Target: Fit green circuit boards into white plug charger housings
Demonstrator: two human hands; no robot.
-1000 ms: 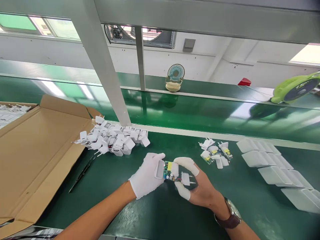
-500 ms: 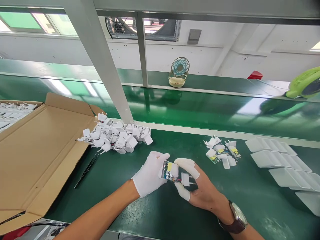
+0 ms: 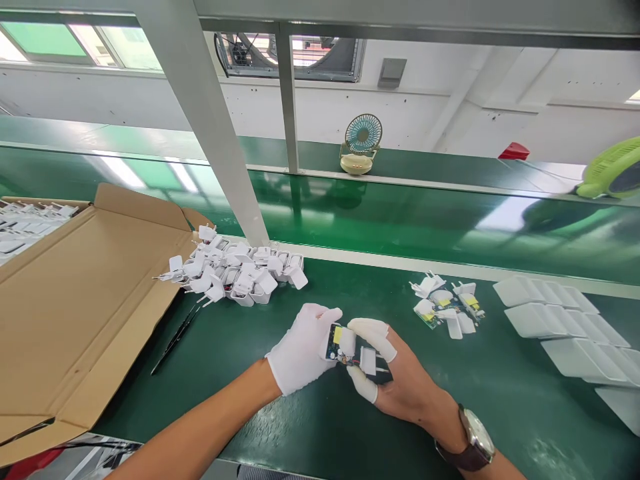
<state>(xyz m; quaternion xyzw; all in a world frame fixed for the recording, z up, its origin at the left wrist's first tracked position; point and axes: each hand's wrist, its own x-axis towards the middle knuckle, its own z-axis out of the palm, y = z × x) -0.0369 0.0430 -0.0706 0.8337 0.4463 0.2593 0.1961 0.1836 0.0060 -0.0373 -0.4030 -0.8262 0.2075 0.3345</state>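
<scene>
Assembly of a charger, seen from the head camera. The gloved left hand [image 3: 300,357] is closed round a white charger housing [image 3: 327,341], thumb on top; the right hand [image 3: 395,380] (bare but for finger cots on thumb and two fingers) pinches the white plug cap [image 3: 369,361], wired to a green circuit board [image 3: 339,342] whose far end appears to sit in the housing mouth; both are held just above the green bench mat [image 3: 310,427], near its front edge. Judged step: seating the board in the housing; the next move would call for a straight push along the housing axis, the cap kept square so the wires do not snag. Open mat lies in front of and between the hands; a heap of loose plug caps [image 3: 235,273] lies to the left rear beside a cardboard box flap [image 3: 75,313], black tweezers [image 3: 175,340] at its edge; a small cluster of boards with caps [image 3: 445,308] and rows of empty housings [image 3: 555,320] lie to the right, well apart.
</scene>
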